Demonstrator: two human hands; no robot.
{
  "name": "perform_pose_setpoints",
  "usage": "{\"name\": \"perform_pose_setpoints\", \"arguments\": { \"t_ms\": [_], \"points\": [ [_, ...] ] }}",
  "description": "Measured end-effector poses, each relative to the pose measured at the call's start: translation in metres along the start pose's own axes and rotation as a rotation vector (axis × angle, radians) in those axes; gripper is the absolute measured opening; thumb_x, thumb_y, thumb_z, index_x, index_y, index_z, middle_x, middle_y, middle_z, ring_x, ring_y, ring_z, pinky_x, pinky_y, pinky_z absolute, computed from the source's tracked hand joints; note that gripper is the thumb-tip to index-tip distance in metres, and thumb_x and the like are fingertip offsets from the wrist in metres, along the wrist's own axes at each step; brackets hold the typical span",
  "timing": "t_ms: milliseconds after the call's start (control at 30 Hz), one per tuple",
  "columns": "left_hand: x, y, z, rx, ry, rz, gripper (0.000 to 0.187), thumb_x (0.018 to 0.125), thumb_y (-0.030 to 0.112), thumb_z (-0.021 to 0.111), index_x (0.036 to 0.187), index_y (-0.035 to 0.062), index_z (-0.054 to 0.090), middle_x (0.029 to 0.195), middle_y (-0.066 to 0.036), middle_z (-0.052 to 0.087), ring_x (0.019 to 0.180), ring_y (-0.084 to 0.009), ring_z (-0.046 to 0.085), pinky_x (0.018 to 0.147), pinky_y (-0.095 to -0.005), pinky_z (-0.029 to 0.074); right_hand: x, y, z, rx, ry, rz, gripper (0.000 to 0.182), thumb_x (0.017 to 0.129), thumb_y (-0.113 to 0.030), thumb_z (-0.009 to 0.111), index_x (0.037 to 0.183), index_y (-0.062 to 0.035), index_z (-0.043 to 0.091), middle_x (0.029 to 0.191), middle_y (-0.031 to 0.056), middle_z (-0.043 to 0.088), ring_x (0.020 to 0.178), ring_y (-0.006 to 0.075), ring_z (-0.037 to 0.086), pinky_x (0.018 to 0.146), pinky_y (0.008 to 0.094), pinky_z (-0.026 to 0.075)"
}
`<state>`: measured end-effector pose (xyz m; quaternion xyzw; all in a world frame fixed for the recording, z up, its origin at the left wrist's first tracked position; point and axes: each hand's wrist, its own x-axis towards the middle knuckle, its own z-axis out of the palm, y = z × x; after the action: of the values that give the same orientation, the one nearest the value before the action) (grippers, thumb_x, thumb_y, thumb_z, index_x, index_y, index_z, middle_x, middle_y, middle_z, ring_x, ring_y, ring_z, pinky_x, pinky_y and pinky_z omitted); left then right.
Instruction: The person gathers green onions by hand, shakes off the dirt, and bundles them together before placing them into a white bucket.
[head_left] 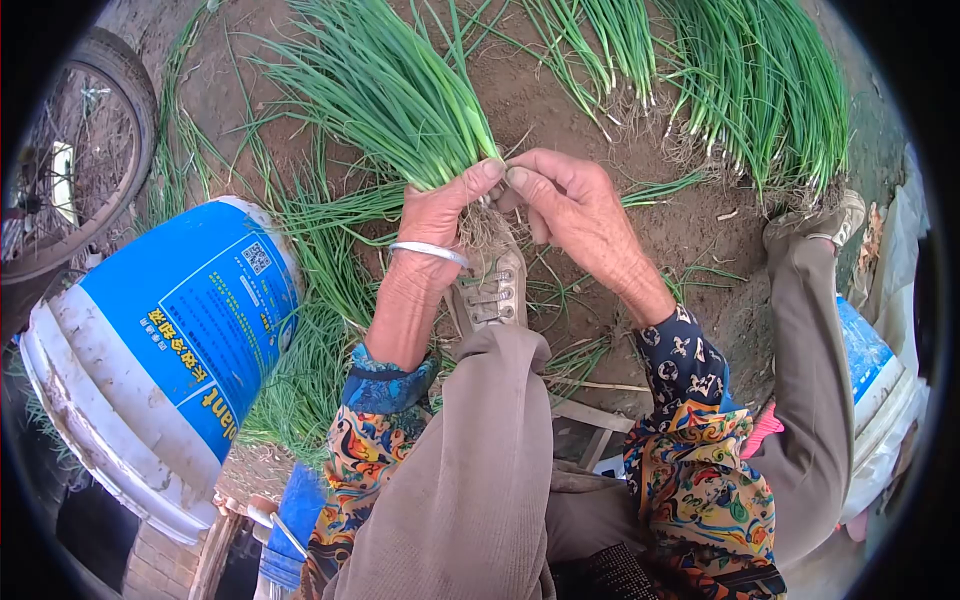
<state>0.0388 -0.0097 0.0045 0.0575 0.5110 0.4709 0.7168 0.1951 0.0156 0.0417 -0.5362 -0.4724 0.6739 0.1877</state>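
My left hand (445, 215), with a silver bangle at its wrist, is wrapped round a thick bunch of scallions (400, 95). Their green leaves fan out away from me, and the tangled roots (487, 228) hang below the fist, over my shoe (492, 290). At the right side of the bunch, my right hand (570, 200) is closed, thumb and forefinger pinched together close to the left thumb. What lies between those fingertips is too small to make out.
Sorted scallions (765, 90) lie on the soil at the upper right, roots toward me. Loose scallions (310, 290) are heaped on the left beside a blue and white bucket (190, 320). A wheel (130, 110) stands at the far left. A few stray stalks (660, 188) lie right of my hands.
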Motion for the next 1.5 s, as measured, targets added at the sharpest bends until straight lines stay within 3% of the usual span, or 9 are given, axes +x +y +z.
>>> {"name": "perform_pose_setpoints", "arguments": {
  "t_ms": [300,400,533,767,867,1067,1200,1333,1500],
  "points": [
    [-0.005,0.006,0.004,0.031,0.025,0.099,0.026,0.073,0.005,0.076,0.095,0.0025,0.062,0.083,-0.006,0.064,0.07,-0.0167,0.062,0.061,-0.0298,0.052,0.003,0.011,0.008,0.103,0.202,0.124,0.02,0.094,-0.016,0.05,0.095,0.0008,0.061,0.073,0.0054,0.064,0.048,0.0098,0.054,0.047,0.0261,0.045],
    [-0.009,0.031,-0.009,0.033,0.013,0.251,0.024,0.078,0.009,0.073,0.098,0.0032,0.061,0.088,-0.007,0.064,0.075,-0.0182,0.062,0.072,-0.0332,0.053,0.006,0.02,-0.005,-0.131,0.276,0.091,0.018,0.092,-0.015,0.052,0.098,-0.0005,0.061,0.071,0.0067,0.064,0.05,0.0131,0.058,0.051,0.0277,0.048],
    [-0.013,0.054,-0.011,-0.216,-0.016,0.309,0.022,0.081,0.009,0.07,0.099,0.0063,0.06,0.09,-0.008,0.065,0.08,-0.019,0.063,0.074,-0.0353,0.054,0.016,0.039,-0.032,-0.768,0.373,-0.348,0.017,0.085,-0.009,0.058,0.1,-0.0021,0.062,0.082,0.0119,0.064,0.07,0.0202,0.064,0.064,0.0322,0.053],
    [-0.009,0.031,-0.017,-0.329,-0.115,0.13,0.022,0.086,0.011,0.064,0.106,0.0088,0.055,0.085,-0.002,0.058,0.082,-0.0177,0.057,0.08,-0.0384,0.051,0.074,0.032,-0.075,-1.04,0.709,-0.237,0.023,0.08,-0.014,0.061,0.096,0.002,0.062,0.086,0.0193,0.062,0.079,0.0328,0.063,0.076,0.0432,0.051],
    [-0.008,0.03,-0.014,-0.271,-0.112,0.129,0.025,0.086,0.013,0.065,0.109,0.0074,0.055,0.085,-0.002,0.058,0.081,-0.0166,0.057,0.08,-0.0379,0.051,0.073,0.02,-0.08,-0.884,0.55,-0.005,0.024,0.078,-0.015,0.062,0.095,0.001,0.062,0.086,0.0178,0.063,0.084,0.0302,0.063,0.078,0.0444,0.05],
    [-0.005,0.024,-0.019,-0.187,-0.048,0.129,0.028,0.085,0.014,0.067,0.109,0.0046,0.056,0.083,-0.002,0.057,0.079,-0.0162,0.057,0.078,-0.0356,0.049,0.047,0.016,-0.066,-0.671,0.675,-0.267,0.022,0.077,-0.013,0.062,0.094,0.001,0.062,0.086,0.0136,0.065,0.078,0.0224,0.063,0.074,0.0364,0.051],
    [-0.002,0.018,-0.017,-0.194,-0.021,0.117,0.024,0.083,0.013,0.069,0.104,0.0039,0.058,0.081,-0.003,0.058,0.076,-0.0168,0.059,0.074,-0.035,0.05,0.041,0.017,-0.055,0.091,0.474,0.034,0.022,0.08,-0.014,0.071,0.095,0.0,0.062,0.086,0.0075,0.066,0.073,0.0134,0.061,0.066,0.026,0.05],
    [-0.008,0.021,-0.004,-0.065,0.035,0.122,0.024,0.079,0.01,0.073,0.099,0.0036,0.06,0.081,-0.005,0.062,0.071,-0.0166,0.061,0.067,-0.0311,0.051,0.032,0.023,-0.034,0.643,0.309,-0.04,0.021,0.082,-0.018,0.072,0.093,-0.0047,0.06,0.077,0.0014,0.063,0.061,0.0059,0.057,0.053,0.0208,0.048],
    [-0.008,0.007,0.015,-0.081,0.088,0.077,0.031,0.074,0.008,0.078,0.1,0.0044,0.062,0.088,-0.006,0.066,0.077,-0.0163,0.063,0.066,-0.0281,0.051,0.005,0.003,0.014,0.422,0.242,-0.085,0.015,0.085,-0.014,0.068,0.094,-0.0036,0.061,0.078,-0.0006,0.062,0.068,0.0039,0.057,0.057,0.0199,0.049]
  ]
}}
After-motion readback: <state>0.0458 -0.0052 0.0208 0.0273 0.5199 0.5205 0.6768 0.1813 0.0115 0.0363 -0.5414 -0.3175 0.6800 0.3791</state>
